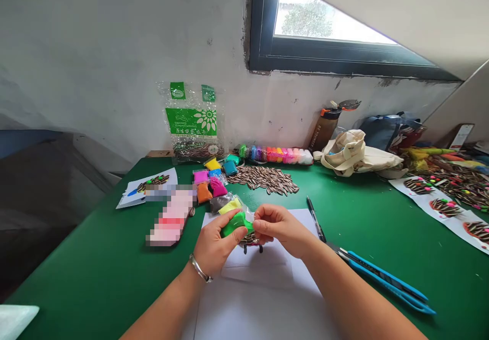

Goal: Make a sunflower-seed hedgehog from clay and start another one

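Note:
My left hand (pixel 216 240) is closed around a packet of bright green modelling clay (pixel 236 223), thumb and fingers pressing its sides. At the packet's right edge, my right hand (pixel 277 228) pinches a bit of the green clay. Both hands are above white paper (pixel 263 299). Just below them, a sunflower-seed figure (pixel 250 239) with dark feet shows in part; the hands hide the rest. Behind the hands lie a yellow clay packet (pixel 229 206), a dark one (pixel 220 202) and several others in orange, pink and blue.
A heap of sunflower seeds (pixel 263 178) lies behind the paper, near a seed bag (pixel 194 126) against the wall. To the right are a pen (pixel 315 217), blue scissors (pixel 389 279) and finished seed pictures (pixel 445 207). A pink, blurred item (pixel 173 217) lies left.

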A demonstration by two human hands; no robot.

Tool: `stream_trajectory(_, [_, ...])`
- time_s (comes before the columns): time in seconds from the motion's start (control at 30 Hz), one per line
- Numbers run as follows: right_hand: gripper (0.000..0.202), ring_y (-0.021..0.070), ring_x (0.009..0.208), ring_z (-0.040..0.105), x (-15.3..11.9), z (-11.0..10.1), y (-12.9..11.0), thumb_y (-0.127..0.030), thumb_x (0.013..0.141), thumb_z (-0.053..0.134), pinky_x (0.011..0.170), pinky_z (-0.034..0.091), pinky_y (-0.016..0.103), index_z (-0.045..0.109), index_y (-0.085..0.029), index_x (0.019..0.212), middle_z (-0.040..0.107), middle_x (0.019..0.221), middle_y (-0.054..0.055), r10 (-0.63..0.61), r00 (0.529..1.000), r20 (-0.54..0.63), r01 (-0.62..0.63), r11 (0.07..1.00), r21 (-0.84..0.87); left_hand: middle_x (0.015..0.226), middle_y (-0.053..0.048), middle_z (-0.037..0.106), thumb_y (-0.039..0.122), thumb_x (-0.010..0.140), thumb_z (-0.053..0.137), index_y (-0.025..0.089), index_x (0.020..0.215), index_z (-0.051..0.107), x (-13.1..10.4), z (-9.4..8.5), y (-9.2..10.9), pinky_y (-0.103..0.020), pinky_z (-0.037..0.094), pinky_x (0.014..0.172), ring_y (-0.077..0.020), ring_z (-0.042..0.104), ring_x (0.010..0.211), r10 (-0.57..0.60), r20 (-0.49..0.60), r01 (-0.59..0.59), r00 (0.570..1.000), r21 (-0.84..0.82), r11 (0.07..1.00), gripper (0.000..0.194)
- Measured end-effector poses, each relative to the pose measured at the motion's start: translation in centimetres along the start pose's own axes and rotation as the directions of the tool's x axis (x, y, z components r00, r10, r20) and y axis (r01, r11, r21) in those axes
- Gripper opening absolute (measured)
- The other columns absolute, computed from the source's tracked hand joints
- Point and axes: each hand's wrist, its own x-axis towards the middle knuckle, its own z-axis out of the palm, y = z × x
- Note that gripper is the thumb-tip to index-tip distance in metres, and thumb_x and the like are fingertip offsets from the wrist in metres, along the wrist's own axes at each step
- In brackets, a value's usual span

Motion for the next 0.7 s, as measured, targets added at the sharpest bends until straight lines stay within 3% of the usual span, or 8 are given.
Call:
stream_trajectory(0.27, [0.028,0.0068,0.047,0.048,0.3,-0.5,-0.3,-0.036,0.071,0.071,0.046,0.032,0.019,0.05,-0.017,0.074,0.058,0.06,-0.003,-0.026,0.997,-0.078,0.04,0.983,0.178,0.11,-0.007,0.068,0.046,0.069,0.067,0.017,0.111,0.066,0.3,-0.1,-0.2,-0.038,0.051,0.088,-0.0269,0.064,0.098,-0.014,-0.075,0.014,0.997,-0.002,1.0,0.051])
stream_trajectory(0.4, [0.035,0.0072,0.047,0.05,0.4,-1.0,-0.3,-0.046,0.073,0.068,0.046,0.032,0.02,0.048,-0.017,0.073,0.061,0.063,0.0,0.012,0.993,-0.118,0.014,0.975,0.223,0.106,-0.007,0.069,0.046,0.07,0.066,0.017,0.11,0.066,0.5,-0.4,-0.4,-0.036,0.052,0.085,-0.0259,0.065,0.095,-0.029,-0.102,0.028,0.994,-0.009,1.0,0.05])
stream_trajectory(0.5, [0.037,0.0099,0.052,0.057,0.5,-1.2,0.0,-0.048,0.072,0.068,0.047,0.035,0.02,0.048,-0.017,0.074,0.064,0.067,0.002,0.044,0.988,-0.146,-0.013,0.978,0.21,0.108,-0.006,0.069,0.049,0.075,0.06,0.019,0.11,0.066,0.7,-0.6,-0.7,-0.035,0.052,0.085,-0.0249,0.064,0.097,0.028,-0.123,-0.015,0.992,0.101,0.995,0.046])
stream_trajectory(0.7, [0.032,0.0103,0.058,0.059,0.6,-1.1,-0.1,-0.035,0.065,0.075,0.054,0.042,0.02,0.053,-0.018,0.082,0.064,0.068,0.0,0.022,0.97,-0.242,0.027,0.98,0.199,0.111,-0.007,0.067,0.043,0.083,0.051,0.02,0.116,0.061,1.1,-0.6,-2.1,-0.033,0.049,0.088,-0.0225,0.062,0.103,0.202,-0.132,-0.144,0.97,0.356,0.923,0.041])
